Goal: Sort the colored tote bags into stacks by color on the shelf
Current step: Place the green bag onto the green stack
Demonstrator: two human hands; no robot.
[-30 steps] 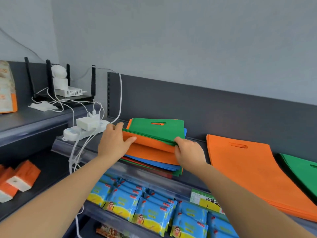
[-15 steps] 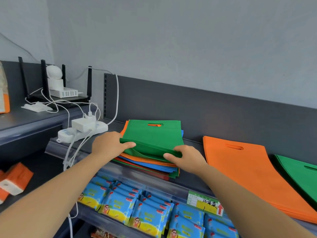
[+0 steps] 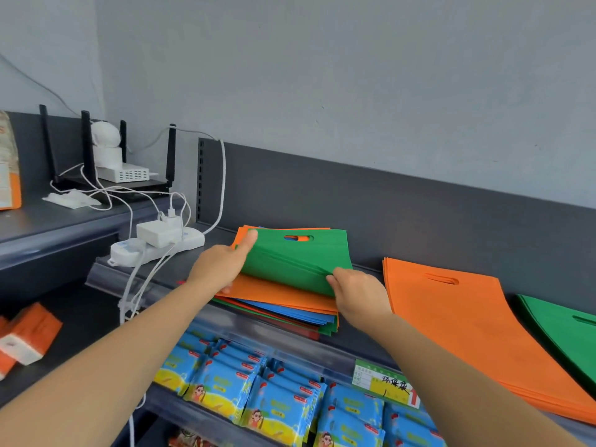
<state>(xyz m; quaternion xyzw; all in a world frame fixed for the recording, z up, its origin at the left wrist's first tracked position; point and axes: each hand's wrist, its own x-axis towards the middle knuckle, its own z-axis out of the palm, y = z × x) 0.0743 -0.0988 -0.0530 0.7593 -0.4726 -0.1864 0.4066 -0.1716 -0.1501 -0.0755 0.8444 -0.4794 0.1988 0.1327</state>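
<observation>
Shelf [image 3: 366, 338] bears 3 bag stacks [image 3: 467, 324]; left hand [image 3: 222, 266], right hand [image 3: 358, 295] pinch green bags [image 3: 290, 262].

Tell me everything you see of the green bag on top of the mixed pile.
The green bag is flat, matte, felt-like fabric with an oval cut-out handle slot near its far edge, orange showing through it. Its near edge is lifted and shows several green layers, so it may be more than one bag. The left hand grips its left corner, thumb on top; the right hand pinches its near right edge. Below lies an orange bag.
</observation>
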